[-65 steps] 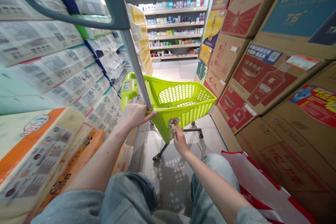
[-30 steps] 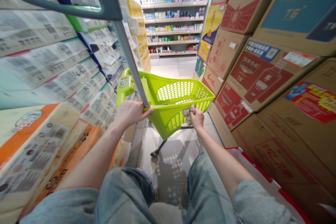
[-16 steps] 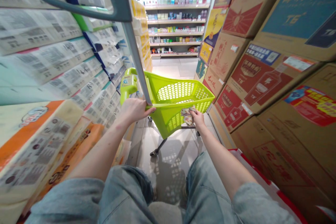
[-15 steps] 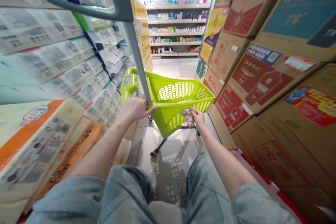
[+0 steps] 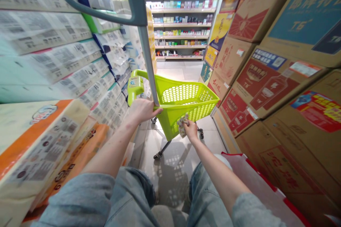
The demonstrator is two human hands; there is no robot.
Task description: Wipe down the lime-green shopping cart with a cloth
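Observation:
A lime-green plastic shopping cart (image 5: 170, 118) with perforated sides stands on the tiled floor in front of my knees. My left hand (image 5: 144, 110) is closed around the cart's near upper corner, at the foot of the grey upright pole (image 5: 150, 64). In my right hand (image 5: 191, 130) a crumpled, patterned cloth (image 5: 182, 125) is bunched between the fingers. It rests against the cart's near side panel, below the rim. A dark grey loop-shaped frame (image 5: 98, 16) tops the pole, close to the camera. The cart's basket shows a bare mesh floor.
Stacked cardboard cartons (image 5: 266, 88) line the right side. On the left rise piles of wrapped paper packs (image 5: 66, 56), with an orange-and-cream pack (image 5: 45, 138) nearest. Shelves of small goods (image 5: 183, 21) stand at the aisle's far end. A red-edged white bin (image 5: 255, 181) is beside my right leg.
My right hand has moved the cloth left and slightly down along the cart's side panel. My left hand keeps its hold, and the view has shifted slightly.

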